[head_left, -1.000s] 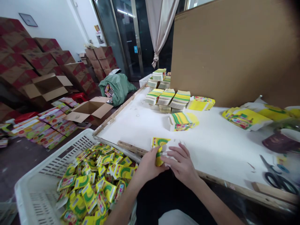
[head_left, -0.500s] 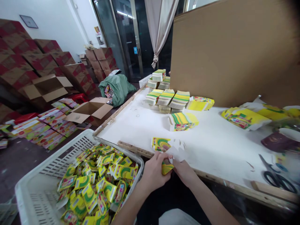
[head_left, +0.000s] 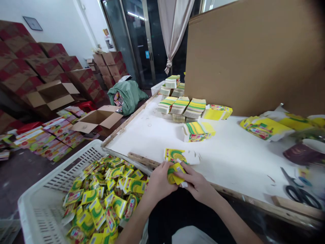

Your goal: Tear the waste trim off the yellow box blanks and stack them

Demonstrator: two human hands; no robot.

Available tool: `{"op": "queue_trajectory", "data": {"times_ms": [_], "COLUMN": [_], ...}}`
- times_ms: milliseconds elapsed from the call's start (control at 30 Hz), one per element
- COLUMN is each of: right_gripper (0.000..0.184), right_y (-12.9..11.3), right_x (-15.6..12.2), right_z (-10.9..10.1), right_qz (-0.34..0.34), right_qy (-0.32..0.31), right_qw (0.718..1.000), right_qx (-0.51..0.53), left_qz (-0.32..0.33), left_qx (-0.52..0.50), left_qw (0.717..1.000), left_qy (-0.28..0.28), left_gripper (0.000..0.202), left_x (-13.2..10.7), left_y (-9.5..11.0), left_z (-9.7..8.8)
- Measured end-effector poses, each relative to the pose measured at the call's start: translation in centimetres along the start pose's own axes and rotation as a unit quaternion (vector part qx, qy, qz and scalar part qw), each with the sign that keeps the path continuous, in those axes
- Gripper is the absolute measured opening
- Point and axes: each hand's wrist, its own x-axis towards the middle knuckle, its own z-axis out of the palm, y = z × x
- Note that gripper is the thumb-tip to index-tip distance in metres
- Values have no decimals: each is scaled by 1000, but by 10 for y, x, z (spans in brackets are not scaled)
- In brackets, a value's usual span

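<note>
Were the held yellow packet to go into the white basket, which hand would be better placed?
Likely the left hand: it grips the yellow packet and is right beside the white basket. The right hand also holds the packet, but lies farther from the basket.

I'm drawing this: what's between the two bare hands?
In the head view, a small yellow-and-green cardboard packet lies between them, held by the left hand and right hand.

A box (head_left: 175,172) is between the hands (head_left: 159,184) at the desk's (head_left: 142,139) near edge. A basket (head_left: 40,196) of packets (head_left: 98,211) stands left, cartons (head_left: 112,119) behind it. Stacks (head_left: 180,105) lie farther back on the desk; scissors (head_left: 300,192) and a cup (head_left: 296,153), right.
</note>
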Motion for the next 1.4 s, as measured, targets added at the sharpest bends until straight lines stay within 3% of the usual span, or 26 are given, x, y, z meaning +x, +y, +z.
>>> {"op": "queue_trajectory", "data": {"times_ms": [167, 333, 400, 467, 500, 567, 667, 767, 867, 933, 967, 1100, 1167, 1200, 1400], "right_gripper": [48, 43, 56, 58, 49, 36, 17, 12, 11, 10, 9, 3, 3, 3, 8], "right_y": [-11, -14, -3, 15, 26, 46, 65, 69, 65, 58, 54, 34, 28, 27, 33], "right_x": [8, 17, 20, 24, 27, 32, 38, 42, 42, 40, 38, 29, 26, 26, 27], "right_z": [-14, 6, 14, 16, 15, 11, 7, 9, 10, 8, 7, 1, 1, 2, 13], "right_qz": [3, 51, 75, 125, 162, 193, 200, 203, 206, 203, 201, 193, 189, 187, 168], "right_qy": [-74, 10, 43, 88, 124, 150, 145, 146, 155, 157, 155, 150, 142, 134, 92], "right_qw": [997, 997, 993, 988, 978, 964, 959, 956, 954, 956, 959, 967, 970, 972, 981], "right_qx": [9, 60, 80, 32, -52, -104, -137, -154, -154, -140, -128, -74, -50, -39, -2], "left_qz": [26, -7, -41, -86, -110, -158, -178, -138, -122, -135, -146, -167, -162, -161, -182], "left_qx": [34, 84, 111, 164, 202, 269, 244, 90, -98, -233, -305, -550, -598, -604, -565], "left_qw": [999, 996, 992, 980, 970, 947, 953, 985, 983, 954, 933, 817, 778, 771, 799], "left_qy": [-26, -24, -37, -68, -85, -75, -38, -43, -99, -133, -124, 38, 105, 121, 91], "left_gripper": [50, 53, 52, 53, 56, 65, 68, 57, 48, 48, 49, 38, 30, 28, 37], "left_x": [0, -2, -7, -14, -19, -28, -36, -34, -23, -13, -7, 18, 31, 36, 53], "left_y": [1, 0, -9, -24, -32, -47, -59, -55, -44, -36, -31, -17, -12, -12, -17], "left_z": [2, 4, -9, -30, -42, -61, -70, -51, -18, 5, 15, 43, 51, 55, 78]}}
